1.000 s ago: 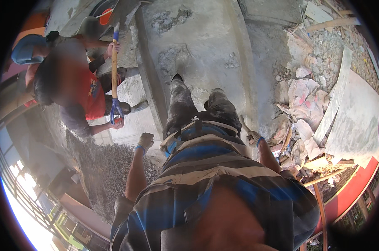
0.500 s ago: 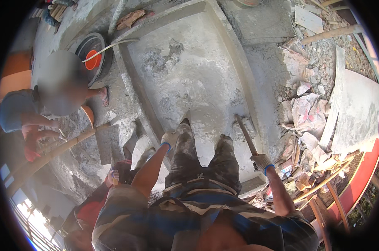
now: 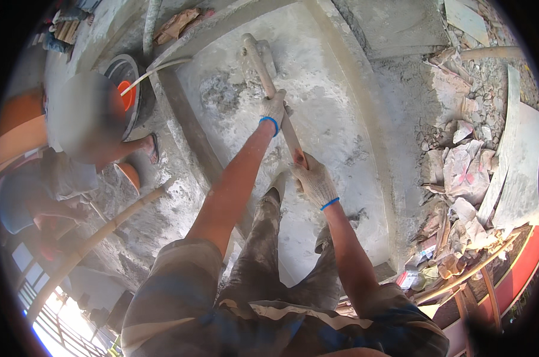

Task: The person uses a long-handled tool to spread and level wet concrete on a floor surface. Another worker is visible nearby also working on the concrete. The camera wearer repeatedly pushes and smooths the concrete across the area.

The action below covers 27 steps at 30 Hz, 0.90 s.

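Both my hands wear pale knit gloves with blue cuffs. My left hand [image 3: 273,107] is wrapped round the middle of the wooden handle of a hoe [image 3: 292,135]. Closer to me, my right hand [image 3: 314,182] grips the handle's near end. The hoe's mortar-caked head lies far out in front of me, over the wet grey mix [image 3: 293,71] in a shallow concrete trough [image 3: 379,154]. A rough, lumpy patch of mix [image 3: 219,95] is to the left of the hoe. My legs stand at the trough's near end.
At the left a co-worker [image 3: 73,178] bends beside a black tub [image 3: 126,119] holding an orange bucket [image 3: 126,95]. A hose [image 3: 162,64] reaches over the trough wall. A wooden pole [image 3: 97,238] slants at lower left. Torn sacks [image 3: 466,166], rubble and boards [image 3: 528,166] line the right.
The hoe has swung from my right side to far ahead. My left hand has moved from near my leg onto its handle. A second person with a shovel at lower left is out of view.
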Available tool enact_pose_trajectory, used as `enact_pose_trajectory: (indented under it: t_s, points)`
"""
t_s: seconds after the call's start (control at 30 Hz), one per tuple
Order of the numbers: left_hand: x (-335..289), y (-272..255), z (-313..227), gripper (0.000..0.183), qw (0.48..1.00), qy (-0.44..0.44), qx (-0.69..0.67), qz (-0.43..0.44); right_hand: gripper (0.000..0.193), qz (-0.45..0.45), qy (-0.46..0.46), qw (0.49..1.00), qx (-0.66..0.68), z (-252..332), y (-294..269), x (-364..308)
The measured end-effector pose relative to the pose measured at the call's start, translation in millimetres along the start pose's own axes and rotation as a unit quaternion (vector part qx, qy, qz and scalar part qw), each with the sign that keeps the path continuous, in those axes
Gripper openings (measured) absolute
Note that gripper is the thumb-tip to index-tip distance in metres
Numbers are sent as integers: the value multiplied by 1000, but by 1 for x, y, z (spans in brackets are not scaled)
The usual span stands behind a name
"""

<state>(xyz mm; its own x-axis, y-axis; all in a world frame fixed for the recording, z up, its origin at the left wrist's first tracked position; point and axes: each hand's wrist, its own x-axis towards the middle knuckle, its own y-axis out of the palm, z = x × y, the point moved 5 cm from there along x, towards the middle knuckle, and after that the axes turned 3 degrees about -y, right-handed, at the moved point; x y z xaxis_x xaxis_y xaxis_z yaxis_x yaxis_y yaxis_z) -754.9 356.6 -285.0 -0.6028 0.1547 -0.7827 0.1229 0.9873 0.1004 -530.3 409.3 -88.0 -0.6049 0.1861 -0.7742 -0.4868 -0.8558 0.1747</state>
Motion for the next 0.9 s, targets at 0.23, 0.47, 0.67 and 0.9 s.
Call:
enact_pose_trajectory:
  t_s: [0.23, 0.47, 0.67, 0.9]
  points:
    - [33, -17, -22, 42, 949, 58, 302, -70, 44, -25, -101, 989, -109, -59, 49, 207]
    - [5, -17, 99, 36, 942, -19, 326, -82, 48, -79, -79, 990, -89, -165, -1, 156]
    - [-41, 7, 234, 35, 953, -53, 294, -47, 25, 46, 77, 964, 249, -242, -88, 23]
    - [-70, 41, 383, 25, 962, -95, 255, -33, 24, -12, 129, 931, 341, -375, -167, -107]
